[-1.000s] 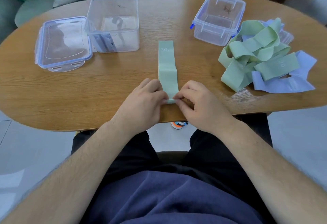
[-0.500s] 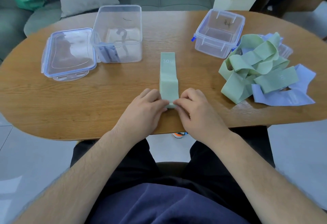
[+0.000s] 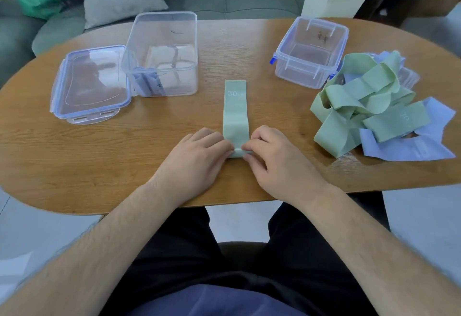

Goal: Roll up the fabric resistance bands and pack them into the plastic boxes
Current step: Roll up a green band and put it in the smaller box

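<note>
The pale green fabric resistance band [image 3: 235, 108] lies flat on the oval wooden table [image 3: 99, 153]. Its long axis runs straight away from the person, with the printed "30" at the far end. The near end sits between the two hands, close to the table edge, and it is already turned over into a small roll.

The left hand [image 3: 197, 156] pinches the left side of this roll with curled fingers, and the right hand [image 3: 277, 158] pinches the right side in the same way. Both hands are equally near, one at each side of the band. The fingertips cover part of the roll, so it seems to have only one or two turns.

In my judgement the roll must travel forward along the band, away from the body.

The tall clear plastic box [image 3: 162, 53] stands beyond the left hand, and the low clear plastic box with blue clips [image 3: 311, 51] beyond the right. The loose pile of green and blue bands [image 3: 369, 106] lies well apart, to the right.
</note>
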Available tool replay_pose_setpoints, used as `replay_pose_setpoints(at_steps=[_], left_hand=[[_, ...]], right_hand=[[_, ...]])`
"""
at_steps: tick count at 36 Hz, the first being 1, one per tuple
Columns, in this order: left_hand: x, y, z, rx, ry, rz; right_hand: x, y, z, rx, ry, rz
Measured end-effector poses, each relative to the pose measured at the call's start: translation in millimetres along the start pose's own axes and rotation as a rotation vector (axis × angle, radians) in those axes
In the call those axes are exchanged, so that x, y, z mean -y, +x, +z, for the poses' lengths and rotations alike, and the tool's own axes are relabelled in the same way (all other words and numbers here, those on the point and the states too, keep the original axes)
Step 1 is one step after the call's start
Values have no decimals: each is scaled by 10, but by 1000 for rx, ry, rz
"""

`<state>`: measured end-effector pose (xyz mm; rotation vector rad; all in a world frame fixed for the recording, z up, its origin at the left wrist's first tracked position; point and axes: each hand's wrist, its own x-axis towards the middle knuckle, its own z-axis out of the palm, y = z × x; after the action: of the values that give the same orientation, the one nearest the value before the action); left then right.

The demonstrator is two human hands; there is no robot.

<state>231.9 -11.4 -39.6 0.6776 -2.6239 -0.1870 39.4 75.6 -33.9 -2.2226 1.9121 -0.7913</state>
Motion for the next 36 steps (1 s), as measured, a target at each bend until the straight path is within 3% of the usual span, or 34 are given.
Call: replay_pose_setpoints(at_steps=[14,36], left_hand=[[-14,61,43,-49,-148,-65],[277,264,148,-89,-28,7]], right_hand=[[-46,120,-41,45,61,52],[-134,290,43,-30,10,129]])
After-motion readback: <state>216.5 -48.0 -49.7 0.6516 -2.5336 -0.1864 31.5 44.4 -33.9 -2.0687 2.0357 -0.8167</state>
